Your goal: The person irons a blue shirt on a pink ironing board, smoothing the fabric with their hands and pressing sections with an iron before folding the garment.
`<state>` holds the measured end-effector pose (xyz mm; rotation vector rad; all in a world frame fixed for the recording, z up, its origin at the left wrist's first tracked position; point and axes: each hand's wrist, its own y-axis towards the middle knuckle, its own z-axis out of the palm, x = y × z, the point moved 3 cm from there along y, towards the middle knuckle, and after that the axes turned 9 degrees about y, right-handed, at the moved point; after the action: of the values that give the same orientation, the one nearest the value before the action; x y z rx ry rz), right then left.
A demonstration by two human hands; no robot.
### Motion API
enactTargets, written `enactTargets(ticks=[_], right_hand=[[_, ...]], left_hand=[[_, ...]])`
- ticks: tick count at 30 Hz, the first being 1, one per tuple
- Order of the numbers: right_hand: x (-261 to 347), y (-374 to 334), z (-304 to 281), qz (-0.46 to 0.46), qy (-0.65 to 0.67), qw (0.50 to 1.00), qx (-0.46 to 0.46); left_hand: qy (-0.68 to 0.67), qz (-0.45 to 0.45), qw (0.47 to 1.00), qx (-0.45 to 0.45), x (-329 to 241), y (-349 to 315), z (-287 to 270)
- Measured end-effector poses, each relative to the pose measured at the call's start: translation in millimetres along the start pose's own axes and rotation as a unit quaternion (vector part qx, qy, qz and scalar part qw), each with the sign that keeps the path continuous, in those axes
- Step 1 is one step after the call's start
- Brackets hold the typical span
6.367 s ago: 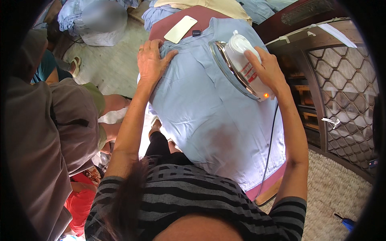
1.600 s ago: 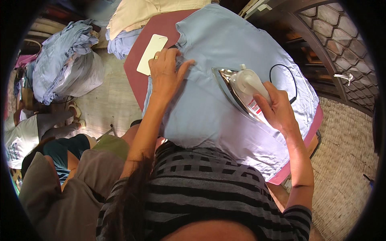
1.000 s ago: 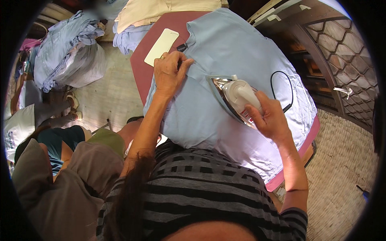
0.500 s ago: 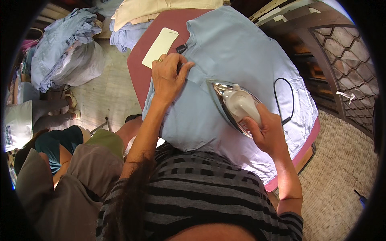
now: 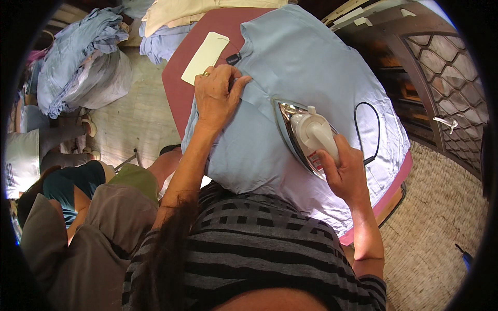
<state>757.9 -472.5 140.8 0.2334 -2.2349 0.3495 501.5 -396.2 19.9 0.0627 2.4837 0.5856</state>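
Note:
A light-blue garment (image 5: pixel 301 57) lies spread over a maroon ironing board (image 5: pixel 179 78). My right hand (image 5: pixel 346 168) is wrapped round the handle of a clothes iron (image 5: pixel 311 132), whose metal tip points up and left on the cloth. At the garment's left edge, my left hand (image 5: pixel 215 98) pinches the fabric between thumb and curled fingers; a ring shows on one finger. Just beyond those fingers are a small black label (image 5: pixel 233 58) and a blank-looking cream tag (image 5: pixel 206 57). The iron's soleplate is hidden against the garment.
The black cord (image 5: pixel 377 129) loops right of the iron. Folded cream cloth (image 5: pixel 181 15) is piled beyond the board. Left, blue garments (image 5: pixel 78 46) heap over a plastic bag (image 5: pixel 104 80). People sit or stand at left, one in a dark-green top (image 5: pixel 72 184). A lattice door (image 5: pixel 451 83) stands right.
The iron has slid a little to the right and its handle has turned slightly. My left hand keeps its pinch at the garment's edge.

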Motion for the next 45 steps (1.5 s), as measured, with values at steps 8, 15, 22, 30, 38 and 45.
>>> enactTargets(ticks=[8,15,22,30,38,45], right_hand=[[-1.0,-8.8,-2.4,0.031,-0.005,0.999,0.005],[3.8,-4.0,7.3,0.001,-0.009,1.000,-0.009],[6.8,-0.2,11.2,0.039,0.021,0.998,-0.039],[13.9,7.2,12.7,0.064,0.009,0.998,-0.015],[-7.2,-54.7,7.6,0.110,0.005,0.990,-0.083],[-12.1,-41.2,9.1,0.132,0.083,0.975,-0.160]], left_hand=[[-0.005,0.037,0.999,0.012,-1.4,0.0,0.1],[0.096,0.102,0.989,0.037,-9.6,-1.4,-0.4],[0.084,0.097,0.990,0.056,-5.9,-4.3,-5.2],[0.075,0.086,0.992,0.057,-6.0,-3.0,-2.3],[0.076,0.082,0.993,0.045,-5.5,-2.5,-2.8],[0.069,0.091,0.990,0.079,-10.5,2.2,0.1]])
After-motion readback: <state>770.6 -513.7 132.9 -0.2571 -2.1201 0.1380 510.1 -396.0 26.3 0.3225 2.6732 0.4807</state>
